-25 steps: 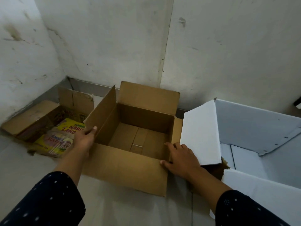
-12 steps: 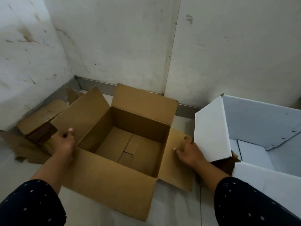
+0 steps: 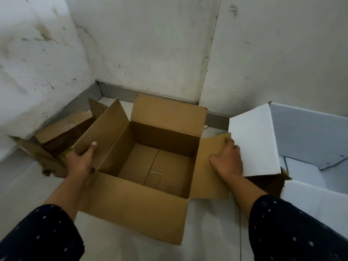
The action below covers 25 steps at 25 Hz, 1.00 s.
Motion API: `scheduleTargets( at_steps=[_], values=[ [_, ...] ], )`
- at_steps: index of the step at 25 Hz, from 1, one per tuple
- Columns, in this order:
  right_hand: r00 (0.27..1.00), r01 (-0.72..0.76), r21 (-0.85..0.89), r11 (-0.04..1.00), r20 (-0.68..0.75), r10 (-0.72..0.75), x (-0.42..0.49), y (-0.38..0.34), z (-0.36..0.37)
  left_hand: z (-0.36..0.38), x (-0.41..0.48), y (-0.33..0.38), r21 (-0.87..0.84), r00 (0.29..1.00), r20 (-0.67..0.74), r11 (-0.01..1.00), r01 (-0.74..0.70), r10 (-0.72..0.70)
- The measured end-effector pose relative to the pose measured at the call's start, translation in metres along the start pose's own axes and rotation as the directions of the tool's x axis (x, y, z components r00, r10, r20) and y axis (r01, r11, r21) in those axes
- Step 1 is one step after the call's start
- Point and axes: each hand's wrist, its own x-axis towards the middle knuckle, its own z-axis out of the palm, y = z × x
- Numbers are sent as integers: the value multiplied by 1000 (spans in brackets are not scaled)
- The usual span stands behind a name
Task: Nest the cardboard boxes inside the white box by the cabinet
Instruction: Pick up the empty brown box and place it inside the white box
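Note:
An open, empty brown cardboard box [image 3: 135,206] stands on the floor in front of me with all flaps spread. My left hand [image 3: 81,161] grips its left flap, thumb on the inner face. My right hand [image 3: 227,160] grips the right flap, which lies folded outward. To the right sits the large white box [image 3: 308,132], open, its left flap [image 3: 253,142] leaning over my right hand's fingers. A second, smaller cardboard box [image 3: 62,132] lies at the left behind the held box, mostly hidden.
Stained white walls meet in a corner right behind the boxes, with a grey skirting strip [image 3: 150,93] along the floor. Pale floor [image 3: 212,232] shows in front of the cardboard box and between the two boxes.
The box's side flaps have been spread outward, the right one now lying flat. The yellow packet in the left box is now hidden behind the left flap. The view has drawn closer.

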Motion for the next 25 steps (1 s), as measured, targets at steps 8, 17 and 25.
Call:
scheduleTargets(
  at_steps=[8,17,25],
  values=[
    [999,43,41,998,-21,-43,-3,-44,-35,20,-54,38,77,990,100,991,-109,101],
    [962,192,140,971,-223,-158,-12,-93,-172,2,-141,167,3,956,22,956,-294,294],
    [903,258,130,957,-384,-192,-34,-75,-347,16,-258,267,-65,876,74,878,-473,477]
  ],
)
